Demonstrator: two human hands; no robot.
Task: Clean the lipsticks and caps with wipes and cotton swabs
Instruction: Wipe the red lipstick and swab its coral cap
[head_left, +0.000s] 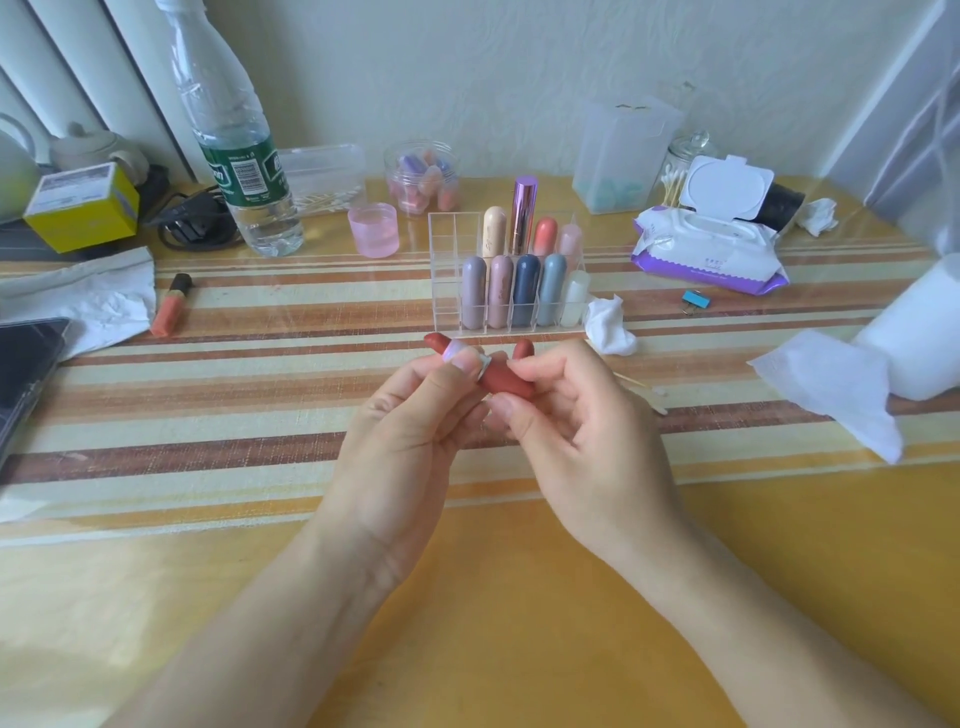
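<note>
Above the striped table mat, both my hands hold one uncapped brick-red lipstick (506, 384). My left hand (410, 415) pinches it near its silver collar, and the red bullet sticks out up and to the left. My right hand (576, 415) grips its rounded base. The matching red cap (523, 349) peeks out behind my right fingers. A clear organiser (447, 270) behind holds several capped lipsticks. The wipes pack (706, 249), lid open, sits at the right. Cotton swabs (647, 392) lie just beside my right hand.
A crumpled white wipe (610, 325) lies by the organiser. An orange lip tube (171, 306) and tissue (98, 296) are at the left, a water bottle (234, 150) and pink cup (373, 229) behind. A paper roll (914, 332) stands at the right, a dark phone (26, 369) at the left edge.
</note>
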